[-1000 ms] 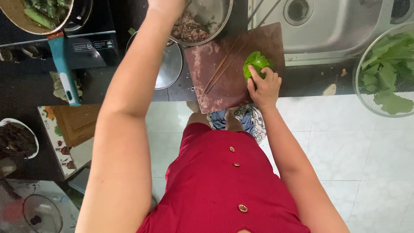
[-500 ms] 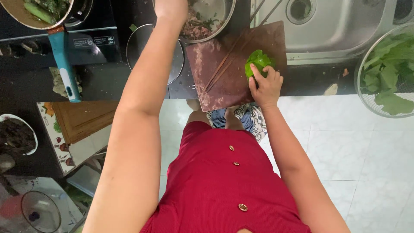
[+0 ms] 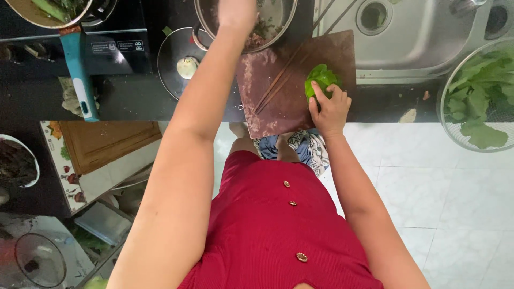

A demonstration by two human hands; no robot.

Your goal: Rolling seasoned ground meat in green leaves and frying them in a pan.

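In the head view, the left hand (image 3: 237,12) had moved deeper into the metal bowl (image 3: 278,27) of minced filling; its fingers' state I cannot tell. The right hand (image 3: 329,109) stayed clenched around the green leaf (image 3: 319,77) on the cutting board (image 3: 278,101).

My left hand (image 3: 237,12) is blurred over the metal bowl (image 3: 278,24), fingers cut off by the top edge; I can't tell its grip.

steel sink (image 3: 412,48), colander of greens (image 3: 479,96), glass lid (image 3: 179,64)
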